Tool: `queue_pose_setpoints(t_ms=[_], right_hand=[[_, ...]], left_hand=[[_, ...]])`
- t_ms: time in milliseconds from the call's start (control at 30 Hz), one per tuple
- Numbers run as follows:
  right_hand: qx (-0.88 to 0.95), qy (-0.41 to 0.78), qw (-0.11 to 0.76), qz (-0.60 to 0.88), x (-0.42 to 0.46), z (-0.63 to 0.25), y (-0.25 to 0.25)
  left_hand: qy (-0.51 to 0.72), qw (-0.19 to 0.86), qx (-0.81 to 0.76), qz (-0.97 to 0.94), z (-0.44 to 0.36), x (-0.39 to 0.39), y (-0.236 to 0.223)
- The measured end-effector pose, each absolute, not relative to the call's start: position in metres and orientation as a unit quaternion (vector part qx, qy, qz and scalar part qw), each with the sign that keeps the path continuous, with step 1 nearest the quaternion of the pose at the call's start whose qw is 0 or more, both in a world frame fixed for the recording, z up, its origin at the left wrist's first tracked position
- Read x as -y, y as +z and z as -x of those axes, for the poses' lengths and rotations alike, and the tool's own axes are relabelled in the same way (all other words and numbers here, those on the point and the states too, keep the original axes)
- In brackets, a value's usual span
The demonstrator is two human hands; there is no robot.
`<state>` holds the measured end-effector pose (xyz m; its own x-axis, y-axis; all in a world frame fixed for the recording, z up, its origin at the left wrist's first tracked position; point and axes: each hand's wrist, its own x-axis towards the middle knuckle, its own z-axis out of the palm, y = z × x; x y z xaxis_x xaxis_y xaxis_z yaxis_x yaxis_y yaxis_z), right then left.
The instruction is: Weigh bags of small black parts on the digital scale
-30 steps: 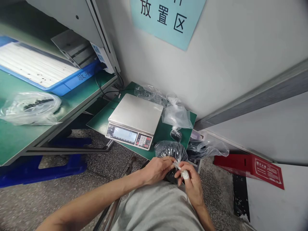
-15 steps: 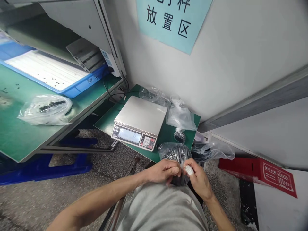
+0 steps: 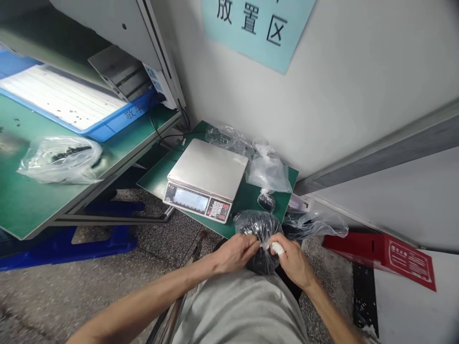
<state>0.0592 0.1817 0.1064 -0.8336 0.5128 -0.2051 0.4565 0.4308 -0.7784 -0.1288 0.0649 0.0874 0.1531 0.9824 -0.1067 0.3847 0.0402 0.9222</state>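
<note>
A clear plastic bag of small black parts (image 3: 256,227) rests on my lap at the near edge of a small green table (image 3: 247,198). My left hand (image 3: 234,253) is closed on the bag's neck from the left. My right hand (image 3: 290,258), with white tape on one finger, pinches the same neck from the right. The two hands almost touch. A steel weighing scale (image 3: 206,174) with a lit display stands on the green table just beyond the bag, its platform bare.
Clear bags (image 3: 268,172) lie behind and right of the scale, one small tied bag of black parts (image 3: 266,200) among them. A green workbench (image 3: 43,200) at left carries a blue tray (image 3: 82,107) and another bag (image 3: 59,160). A red box (image 3: 390,255) lies on the floor at right.
My hands have closed together on the bag's neck and shifted slightly up toward the table. The view has swung a little; the scale and other bags have not moved.
</note>
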Motion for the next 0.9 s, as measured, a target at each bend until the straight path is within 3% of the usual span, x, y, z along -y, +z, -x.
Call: queue_pose_setpoints(t_ms=[233,433,567,767,833,900], right_hand=[[0.724,0.549,0.086,0.409,-0.162,-0.058,0.107],[0.704,0.453,0.169,0.52,-0.146,-0.058,0.096],[0.818,0.337,0.12,0.45,-0.142,-0.06,0.109],[0.881,0.229,-0.046,0.411,-0.142,-0.054,0.134],[0.848,0.301,-0.079,0.43,-0.146,-0.052,0.137],[0.76,0.453,-0.081,0.458,-0.148,-0.05,0.136]], left_hand=[[0.389,0.45,-0.43,-0.678,0.13,-0.068,0.097],[0.395,0.445,-0.405,-0.694,0.13,-0.067,0.09],[0.408,0.448,-0.39,-0.693,0.132,-0.067,0.089],[0.395,0.383,-0.409,-0.728,0.135,-0.067,0.093],[0.363,0.361,-0.449,-0.732,0.136,-0.067,0.095],[0.343,0.364,-0.469,-0.728,0.136,-0.066,0.097]])
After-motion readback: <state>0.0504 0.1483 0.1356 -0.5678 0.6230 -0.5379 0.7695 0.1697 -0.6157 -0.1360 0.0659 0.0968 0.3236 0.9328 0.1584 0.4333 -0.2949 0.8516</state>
